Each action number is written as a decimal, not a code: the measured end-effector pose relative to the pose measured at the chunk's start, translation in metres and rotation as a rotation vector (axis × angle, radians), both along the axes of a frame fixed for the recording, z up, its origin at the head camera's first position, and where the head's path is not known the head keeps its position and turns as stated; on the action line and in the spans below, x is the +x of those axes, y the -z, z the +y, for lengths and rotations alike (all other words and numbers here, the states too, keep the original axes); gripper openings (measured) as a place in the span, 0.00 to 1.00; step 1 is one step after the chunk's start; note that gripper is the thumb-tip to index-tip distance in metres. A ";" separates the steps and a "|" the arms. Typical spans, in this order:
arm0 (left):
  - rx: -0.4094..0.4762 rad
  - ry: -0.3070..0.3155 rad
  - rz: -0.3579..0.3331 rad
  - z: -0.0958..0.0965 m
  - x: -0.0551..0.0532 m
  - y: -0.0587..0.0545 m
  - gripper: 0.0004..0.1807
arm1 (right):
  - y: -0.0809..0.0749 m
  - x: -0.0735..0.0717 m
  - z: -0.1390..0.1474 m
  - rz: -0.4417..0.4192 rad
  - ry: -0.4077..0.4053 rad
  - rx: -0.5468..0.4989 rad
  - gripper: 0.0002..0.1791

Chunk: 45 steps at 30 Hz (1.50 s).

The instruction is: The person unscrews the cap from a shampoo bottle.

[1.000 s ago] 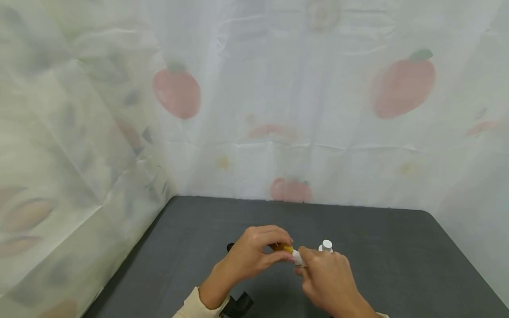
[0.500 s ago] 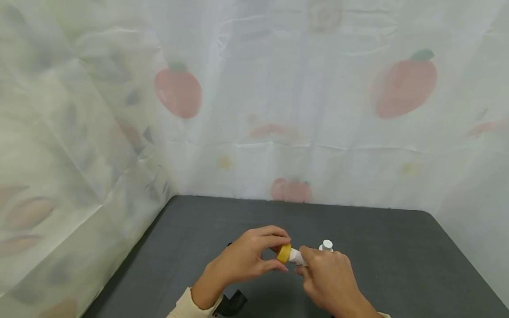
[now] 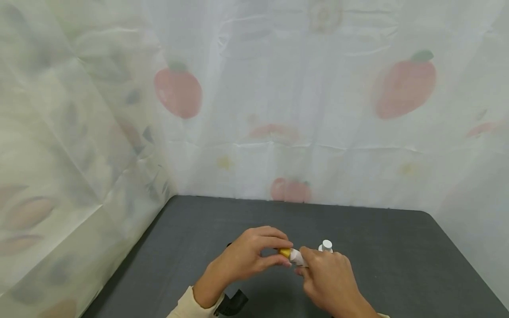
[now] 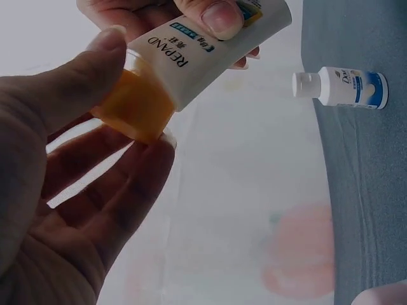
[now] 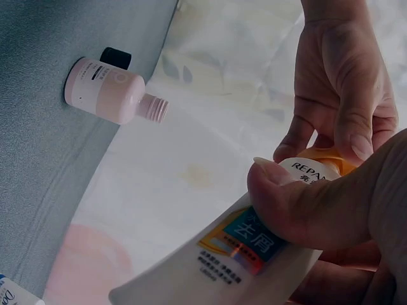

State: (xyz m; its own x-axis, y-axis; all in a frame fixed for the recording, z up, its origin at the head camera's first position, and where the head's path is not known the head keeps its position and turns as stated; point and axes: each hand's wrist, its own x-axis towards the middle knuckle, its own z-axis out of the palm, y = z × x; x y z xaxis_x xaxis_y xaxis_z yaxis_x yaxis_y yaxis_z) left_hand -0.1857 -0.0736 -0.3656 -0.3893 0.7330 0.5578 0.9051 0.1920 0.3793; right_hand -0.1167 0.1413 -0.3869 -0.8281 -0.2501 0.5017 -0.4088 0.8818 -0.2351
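Near the front of the table, my left hand [image 3: 250, 252] pinches the yellow-orange cap [image 4: 141, 105] of a white shampoo bottle [image 4: 191, 60] between thumb and fingers. The bottle lies tilted in the air, its front printed REPAND. My right hand [image 3: 330, 276] grips the bottle's body, with the thumb pressed flat along the label in the right wrist view. The cap sits against the bottle's neck end; whether it is loose on the neck I cannot tell. Most of the body is hidden behind the right hand in the head view.
A small white-and-blue Dove bottle [image 4: 356, 88] stands on the dark grey table [image 3: 377, 247], just beyond my right hand. A pale pink bottle [image 5: 105, 92] with a bare threaded neck stands on the table, a black cap [image 5: 117, 58] beside it. Fruit-printed sheeting [image 3: 254, 172] borders the table's back and left.
My left hand has drawn slightly left from its place a second ago. Its fingers stood wider around the cap half a second ago and now close over it again. The right hand stays put.
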 end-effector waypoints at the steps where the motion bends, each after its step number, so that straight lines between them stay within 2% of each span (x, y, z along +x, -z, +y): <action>1: 0.008 0.011 0.013 0.001 -0.001 0.000 0.16 | 0.000 0.000 0.000 -0.002 0.000 -0.002 0.24; 7: 0.080 0.087 0.087 0.004 -0.005 0.001 0.12 | 0.002 0.000 0.000 0.027 0.000 -0.007 0.24; 12: 0.106 0.109 0.108 0.005 -0.006 0.000 0.10 | 0.002 0.001 0.000 0.053 -0.004 -0.005 0.25; 16: 0.051 0.094 0.069 0.003 -0.005 0.000 0.15 | 0.001 0.001 0.000 0.031 -0.004 0.001 0.25; 21: -0.083 0.041 -0.042 -0.003 -0.001 -0.003 0.28 | -0.001 0.001 -0.001 -0.017 0.003 0.019 0.22; 25: -0.140 0.017 -0.081 -0.004 0.000 -0.004 0.29 | -0.002 0.001 -0.001 -0.020 0.006 0.025 0.21; 28: -0.147 0.014 -0.079 -0.004 0.000 -0.004 0.28 | -0.002 0.001 -0.001 -0.022 0.006 0.023 0.21; 34: -0.135 0.014 -0.029 -0.006 -0.002 -0.002 0.26 | -0.001 0.001 0.000 -0.017 0.012 0.013 0.22; 40: -0.102 0.017 -0.071 -0.007 -0.002 0.000 0.22 | 0.000 0.000 0.000 -0.011 0.003 0.006 0.24; 45: -0.106 0.014 -0.058 -0.007 -0.003 0.001 0.22 | -0.001 0.000 0.000 -0.027 0.008 0.000 0.23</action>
